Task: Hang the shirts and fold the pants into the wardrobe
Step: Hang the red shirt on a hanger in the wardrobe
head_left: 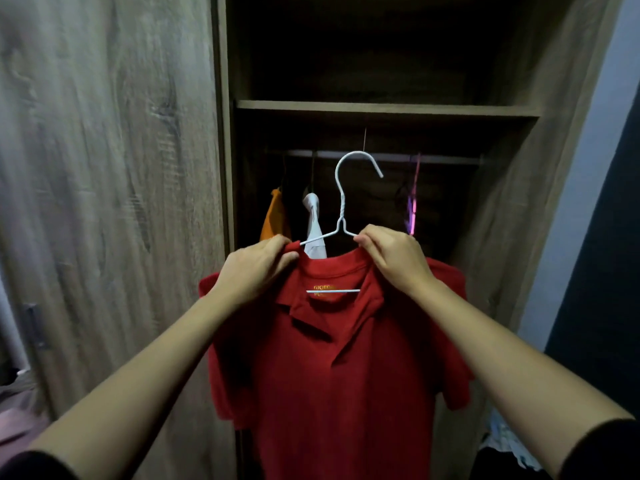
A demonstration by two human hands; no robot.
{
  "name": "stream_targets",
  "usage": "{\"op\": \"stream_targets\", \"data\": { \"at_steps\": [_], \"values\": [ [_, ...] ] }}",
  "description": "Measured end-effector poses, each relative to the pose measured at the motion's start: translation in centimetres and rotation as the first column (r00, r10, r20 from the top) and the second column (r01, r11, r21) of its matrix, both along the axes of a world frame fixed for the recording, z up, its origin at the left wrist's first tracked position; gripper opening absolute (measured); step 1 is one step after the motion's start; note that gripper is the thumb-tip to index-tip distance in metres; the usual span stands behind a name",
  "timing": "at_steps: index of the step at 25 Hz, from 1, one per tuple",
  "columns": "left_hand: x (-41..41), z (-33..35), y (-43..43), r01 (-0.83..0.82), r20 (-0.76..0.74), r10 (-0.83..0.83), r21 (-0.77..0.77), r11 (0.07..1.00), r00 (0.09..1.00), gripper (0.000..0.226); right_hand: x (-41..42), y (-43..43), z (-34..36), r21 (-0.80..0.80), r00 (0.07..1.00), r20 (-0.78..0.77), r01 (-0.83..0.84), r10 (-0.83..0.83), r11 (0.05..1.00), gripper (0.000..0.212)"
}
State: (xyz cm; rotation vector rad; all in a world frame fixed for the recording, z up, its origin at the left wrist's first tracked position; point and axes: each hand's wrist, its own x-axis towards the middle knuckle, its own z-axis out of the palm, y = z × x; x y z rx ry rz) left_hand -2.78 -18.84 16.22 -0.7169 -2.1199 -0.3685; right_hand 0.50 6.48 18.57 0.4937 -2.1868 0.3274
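The fingers (284, 259) of the left hand (254, 268) are curled and clamped on the left shoulder seam of the red shirt (329, 375), pinching the cloth right where the left arm of the white wire hanger (341, 216) slips under the collar. The fingers (367, 243) of the right hand (394, 263) are likewise bent together, pinching the opposite shoulder of the shirt against the hanger's right arm. The collar opening sits between the two sets of fingers, with the hanger's lower bar crossing an orange-lettered label inside the neck, just below them. The rest of the shirt hangs down from the fingertips, its sleeves spread out beneath both wrists. The hanger's neck and hook (360, 161) rise above and between the fingers, and the hook's curve overlaps the rail (443, 159) of the open wardrobe (223, 133); whether it touches the rail cannot be told. Beyond the left fingers, an orange garment (275, 216) and a white garment (314, 223) hang from the rail. Beyond the right fingers hangs a pink hanger (412, 199). A shelf (381, 108) spans the wardrobe well above both hands.
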Motion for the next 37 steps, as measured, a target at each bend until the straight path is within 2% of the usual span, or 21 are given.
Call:
{"op": "stream_targets", "data": {
  "at_steps": [3, 6, 8, 10, 13, 15, 17, 18, 22, 26, 30, 31, 34, 35, 37],
  "values": [
    [-1.2, 0.8, -1.6, 0.005, 0.022, -0.008, 0.102, 0.995, 1.000, 0.055, 0.7, 0.7, 1.1, -0.051, 0.991, 0.131, -0.007, 0.013, 0.999, 0.056],
    [-2.2, 1.2, -4.1, 0.047, 0.048, -0.057, 0.201, 0.978, 0.997, 0.056, 0.5, 4.0, 1.1, 0.100, 0.938, 0.304, 0.144, -0.168, 0.984, 0.051],
    [-2.5, 1.2, -4.9, 0.041, 0.050, -0.051, 0.182, 0.983, 0.997, 0.051, 0.8, 5.2, 0.5, 0.172, 0.897, 0.395, 0.141, -0.200, 0.975, 0.052],
    [-2.8, 1.1, -5.0, 0.019, 0.071, -0.033, 0.191, 0.981, 0.997, 0.045, 0.6, 5.2, -0.2, 0.143, 0.903, 0.394, 0.123, -0.170, 0.982, 0.048],
    [-2.4, 0.5, -4.3, 0.035, 0.084, -0.053, 0.200, 0.979, 0.995, 0.047, -0.3, 3.7, -0.4, 0.145, 0.918, 0.374, 0.078, -0.127, 0.986, 0.028],
    [-2.3, 0.5, -4.2, 0.087, 0.093, -0.107, 0.197, 0.976, 0.990, 0.054, -0.9, 2.9, -0.1, 0.041, 0.930, 0.364, 0.044, -0.056, 0.998, 0.024],
    [-2.2, 0.8, -4.5, 0.124, 0.106, -0.145, 0.185, 0.975, 0.984, 0.055, -1.3, 2.2, 0.4, -0.104, 0.955, 0.298, 0.031, 0.002, 0.994, 0.022],
    [-2.2, 0.9, -4.5, 0.134, 0.101, -0.155, 0.191, 0.972, 0.983, 0.055, -1.5, 1.8, 0.8, -0.117, 0.965, 0.261, 0.024, 0.007, 0.993, 0.022],
    [-2.0, 0.7, -3.8, 0.156, 0.084, -0.178, 0.217, 0.963, 0.980, 0.041, -1.8, 0.0, 2.0, 0.010, 0.972, 0.237, -0.002, 0.000, 1.000, 0.026],
    [-2.5, 0.7, -5.7, 0.148, 0.135, -0.171, 0.168, 0.975, 0.976, 0.053, -1.2, 1.1, 1.4, -0.156, 0.970, 0.235, -0.031, 0.067, 0.987, 0.019],
    [-2.7, 1.4, -5.3, 0.112, 0.127, -0.118, 0.055, 0.992, 0.985, 0.052, -1.1, 0.5, 0.6, -0.185, 0.962, 0.239, -0.091, 0.134, 0.979, 0.023],
    [-2.6, 1.5, -5.1, 0.108, 0.104, -0.111, 0.042, 0.993, 0.988, 0.052, -1.1, 0.8, 0.4, -0.160, 0.961, 0.249, -0.084, 0.123, 0.984, 0.024],
    [-2.7, 1.5, -5.9, 0.102, 0.046, -0.109, 0.139, 0.985, 0.993, 0.041, -0.6, 2.7, 0.3, 0.025, 0.950, 0.310, 0.031, -0.037, 0.999, 0.024],
    [-2.7, 1.5, -6.1, 0.101, 0.048, -0.109, 0.158, 0.982, 0.993, 0.036, -0.4, 3.4, 0.2, 0.078, 0.941, 0.329, 0.061, -0.084, 0.995, 0.030],
    [-2.7, 1.4, -6.4, 0.105, 0.065, -0.117, 0.164, 0.981, 0.991, 0.032, 0.0, 4.0, 0.0, 0.184, 0.928, 0.342, 0.089, -0.149, 0.979, 0.055]
  ]
}}
